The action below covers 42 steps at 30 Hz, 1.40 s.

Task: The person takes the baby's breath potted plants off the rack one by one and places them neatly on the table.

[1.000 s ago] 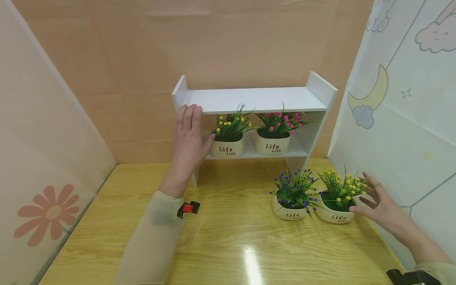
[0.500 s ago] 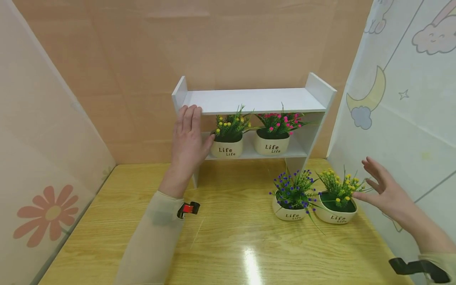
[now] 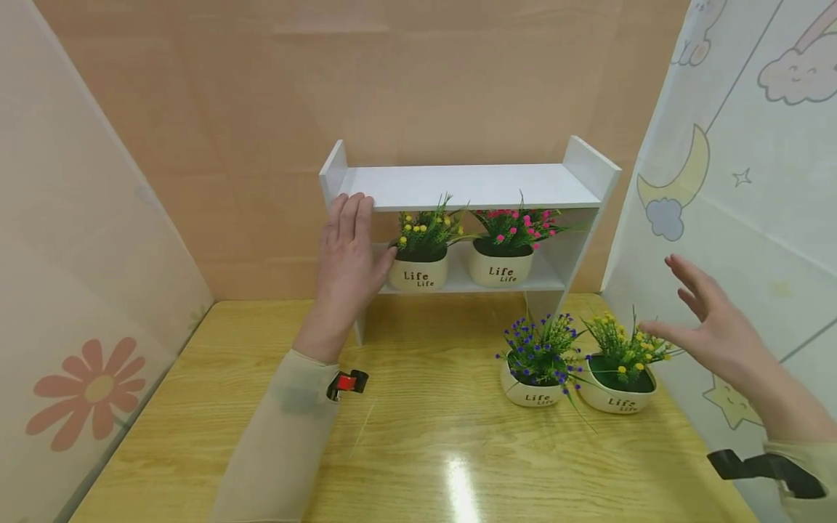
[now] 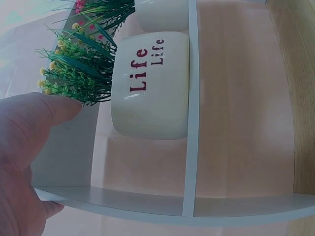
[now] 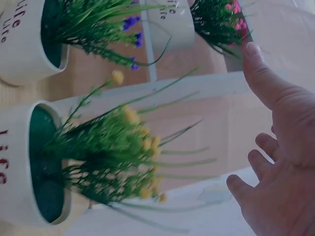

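My left hand (image 3: pixel 346 254) grips the white two-tier shelf (image 3: pixel 471 185) at its front left corner, fingertips over the top board's edge. Its thumb (image 4: pixel 64 109) reaches into the compartment below, beside a cream "Life" pot (image 3: pixel 418 274) of yellow flowers. To the right on that middle board stands a similar pot (image 3: pixel 500 269) with pink flowers. My right hand (image 3: pixel 719 327) is raised, holding nothing, fingers spread. It hovers above and right of a second yellow-flowered pot (image 3: pixel 617 392) on the table. Close left of that one sits a pot (image 3: pixel 532 388) with purple-blue flowers.
The wooden table (image 3: pixel 418 450) runs back to a tan backdrop (image 3: pixel 458 80). Pale printed panels, one with a red flower (image 3: pixel 85 392) and one with a moon (image 3: pixel 680 171), flank the left and right sides. The shelf's top board carries nothing.
My right hand has come away from the yellow-flowered pot on the table, rising and opening a gap from it. The left hand stays on the shelf, and the pots keep their places.
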Available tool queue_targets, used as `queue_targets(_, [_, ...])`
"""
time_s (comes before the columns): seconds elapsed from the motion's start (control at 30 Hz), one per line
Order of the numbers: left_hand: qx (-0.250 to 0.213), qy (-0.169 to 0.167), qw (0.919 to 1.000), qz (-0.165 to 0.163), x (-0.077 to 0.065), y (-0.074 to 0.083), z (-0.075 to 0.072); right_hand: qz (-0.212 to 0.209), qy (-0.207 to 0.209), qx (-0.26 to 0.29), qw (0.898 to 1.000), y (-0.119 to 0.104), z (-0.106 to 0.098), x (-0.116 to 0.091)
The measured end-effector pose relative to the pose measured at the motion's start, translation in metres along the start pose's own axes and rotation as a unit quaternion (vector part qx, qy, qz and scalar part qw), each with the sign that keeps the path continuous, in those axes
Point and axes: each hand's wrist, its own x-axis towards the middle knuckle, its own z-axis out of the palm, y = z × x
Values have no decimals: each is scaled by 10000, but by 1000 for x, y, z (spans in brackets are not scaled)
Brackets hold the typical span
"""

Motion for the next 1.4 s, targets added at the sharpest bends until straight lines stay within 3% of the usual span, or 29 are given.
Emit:
queue_targets(0.43, [43, -46, 10000, -23, 0, 1, -1, -210, 447, -19, 9988, -61, 8, 31])
queue_targets(0.6, [22, -2, 10000, -4, 0, 1, 0, -599, 608, 8, 9963, -78, 14, 41])
queue_targets(0.9, [-14, -6, 10000, -3, -1, 2, 0, -1695, 849, -519, 9805, -96, 24, 64])
queue_targets(1.4, [-111, 56, 9999, 45, -2, 3, -2, -1835, 813, -1681, 9651, -119, 32, 82])
